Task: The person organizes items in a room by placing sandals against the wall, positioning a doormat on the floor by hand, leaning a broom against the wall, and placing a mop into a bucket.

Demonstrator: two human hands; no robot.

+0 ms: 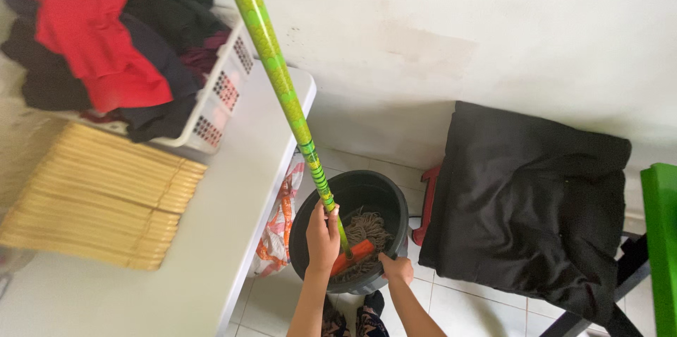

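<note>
A mop with a long green patterned handle (pixel 271 62) stands tilted in a black bucket (pixel 310 221) on the tiled floor. Its brownish string head (pixel 368 225) and orange clamp (pixel 360 251) lie inside the bucket. My left hand (pixel 323 235) is wrapped around the lower end of the handle, just above the clamp. My right hand (pixel 396 267) grips the bucket's near rim on the right side. Both forearms come up from the bottom edge.
A white table (pixel 211 238) on the left carries a white laundry basket (pixel 222 94) heaped with red and dark clothes and a stack of wooden hangers (pixel 106 192). A patterned plastic bag (pixel 278 228) sits under the table's edge. A chair draped in black cloth (pixel 529 203) stands right of the bucket.
</note>
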